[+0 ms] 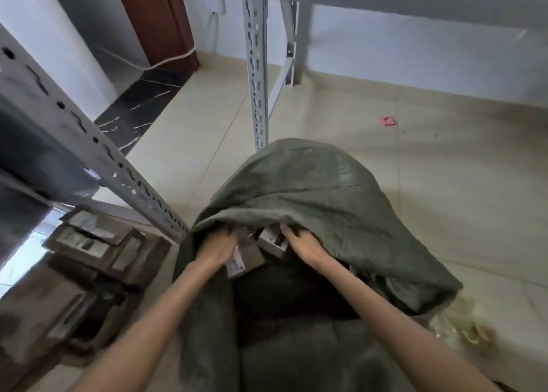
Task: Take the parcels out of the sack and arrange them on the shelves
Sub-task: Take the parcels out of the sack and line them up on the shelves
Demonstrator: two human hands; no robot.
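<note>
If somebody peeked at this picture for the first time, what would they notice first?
Probably the big green sack in the middle of the floor, with the left hand and right hand reaching into its mouth among brown parcels. Next, the pile of labelled boxes at the lower left beside a grey shelf post. A small pink scrap lies on the pale tiles at the upper right.

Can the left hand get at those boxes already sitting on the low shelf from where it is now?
Probably not right away. The left hand is inside the mouth of the sack, on a brown parcel. The boxes lie off to its left beyond the shelf post; it would have to withdraw first.
</note>
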